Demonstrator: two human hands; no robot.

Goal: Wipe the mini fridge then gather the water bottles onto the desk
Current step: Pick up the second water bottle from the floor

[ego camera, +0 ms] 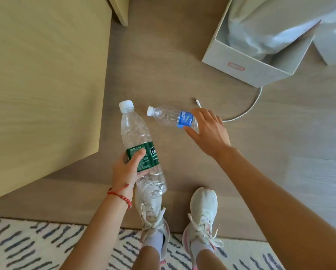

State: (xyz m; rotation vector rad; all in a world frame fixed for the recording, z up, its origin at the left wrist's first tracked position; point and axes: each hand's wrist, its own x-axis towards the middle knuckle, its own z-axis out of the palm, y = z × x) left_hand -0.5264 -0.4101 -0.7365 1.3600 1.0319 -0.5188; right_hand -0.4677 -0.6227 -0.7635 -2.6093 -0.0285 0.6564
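Note:
My left hand (126, 168) grips a tall clear water bottle with a green label (139, 139) around its middle, cap pointing away from me. A smaller clear bottle with a blue label (168, 116) lies on its side on the wooden floor, white cap to the left. My right hand (209, 130) is wrapped over that bottle's base end, thumb under the label and fingers over the top. The light wooden desk (42, 78) fills the left side of the view. The mini fridge is out of sight.
A white storage box (247, 71) with pale fabric inside stands at the upper right. A white cable (247, 110) curves across the floor from under it. My two white sneakers (202, 209) stand at the edge of a patterned rug (27, 246).

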